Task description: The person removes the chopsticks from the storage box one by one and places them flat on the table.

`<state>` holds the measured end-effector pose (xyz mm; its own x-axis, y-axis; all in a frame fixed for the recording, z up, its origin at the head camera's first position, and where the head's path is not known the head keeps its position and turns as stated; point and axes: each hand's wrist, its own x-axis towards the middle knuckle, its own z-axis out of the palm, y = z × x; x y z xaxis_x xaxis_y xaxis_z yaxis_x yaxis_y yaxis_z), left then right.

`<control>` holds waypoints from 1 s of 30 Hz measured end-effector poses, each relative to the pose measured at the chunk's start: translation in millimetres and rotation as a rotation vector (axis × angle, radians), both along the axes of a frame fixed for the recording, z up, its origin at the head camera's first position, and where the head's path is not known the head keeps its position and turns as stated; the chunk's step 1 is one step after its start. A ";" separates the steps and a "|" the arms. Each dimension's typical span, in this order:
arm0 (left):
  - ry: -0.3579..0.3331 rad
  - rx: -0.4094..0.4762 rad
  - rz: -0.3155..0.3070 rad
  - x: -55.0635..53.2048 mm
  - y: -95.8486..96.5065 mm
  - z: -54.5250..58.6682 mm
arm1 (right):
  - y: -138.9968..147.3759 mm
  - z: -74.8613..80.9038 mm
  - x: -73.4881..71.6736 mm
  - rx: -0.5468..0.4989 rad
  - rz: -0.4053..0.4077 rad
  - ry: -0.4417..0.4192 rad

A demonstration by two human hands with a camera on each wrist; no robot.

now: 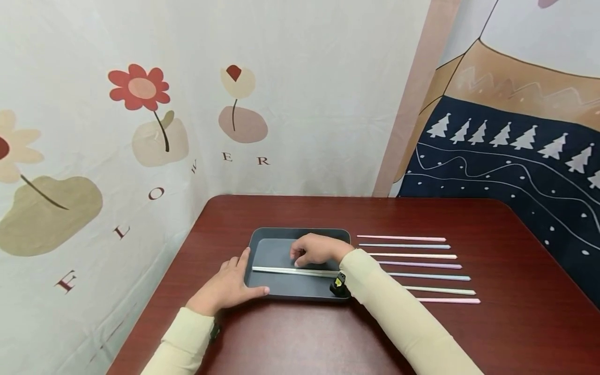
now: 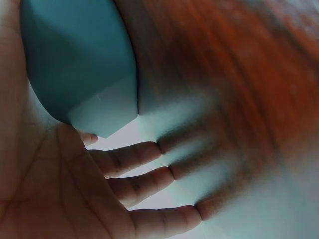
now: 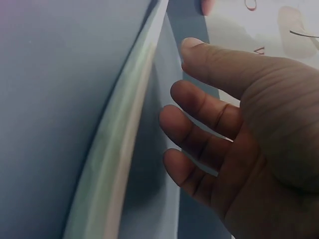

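A dark grey rectangular tray [image 1: 274,250] lies on the table. My left hand [image 1: 228,286] rests at its left end, fingers straight along the outer side and thumb reaching to the front rim. In the left wrist view the tray's corner [image 2: 79,55] sits against that palm. Over the tray hovers my right hand [image 1: 319,248], its fingers loosely curled around nothing. Beneath it, pale slender sticks [image 1: 290,271] lie side by side across the tray. The right wrist view shows them as a greenish and pinkish pair [image 3: 112,149], apart from the fingertips.
Several slender pastel sticks [image 1: 422,255] lie in spaced, roughly parallel rows on the dark red table [image 1: 408,216] right of the tray. My right forearm covers the left ends of some. A flower-print curtain [image 1: 319,104] hangs behind the table and along its left side.
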<state>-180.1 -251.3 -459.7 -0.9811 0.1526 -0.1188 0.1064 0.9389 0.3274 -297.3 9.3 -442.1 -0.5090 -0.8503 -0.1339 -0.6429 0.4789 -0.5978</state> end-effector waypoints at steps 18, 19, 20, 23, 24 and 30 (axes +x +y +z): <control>0.008 -0.004 0.003 0.4 0.7 2.2 | -6.6 -13.2 -3.2 0.025 0.018 0.007; 0.009 -0.004 0.003 0.3 0.7 2.2 | -6.5 -13.2 -3.1 0.027 0.017 0.009; 0.010 -0.004 0.002 0.4 0.6 2.1 | -6.6 -13.1 -2.9 0.026 0.018 0.010; 0.009 -0.004 0.002 0.7 0.7 2.2 | -6.8 -12.3 -2.3 0.025 0.019 0.008; 0.008 -0.004 0.002 0.7 0.7 2.3 | -7.0 -11.9 -2.1 0.025 0.021 0.008; 0.010 -0.003 0.002 0.5 0.4 2.2 | -9.2 -11.7 -2.1 0.030 0.041 0.030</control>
<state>-179.6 -250.9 -457.5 -0.9826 0.1498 -0.1098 0.1072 0.9401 0.3235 -299.4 0.1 -453.8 -0.4782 -0.8662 -0.1450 -0.6797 0.4696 -0.5634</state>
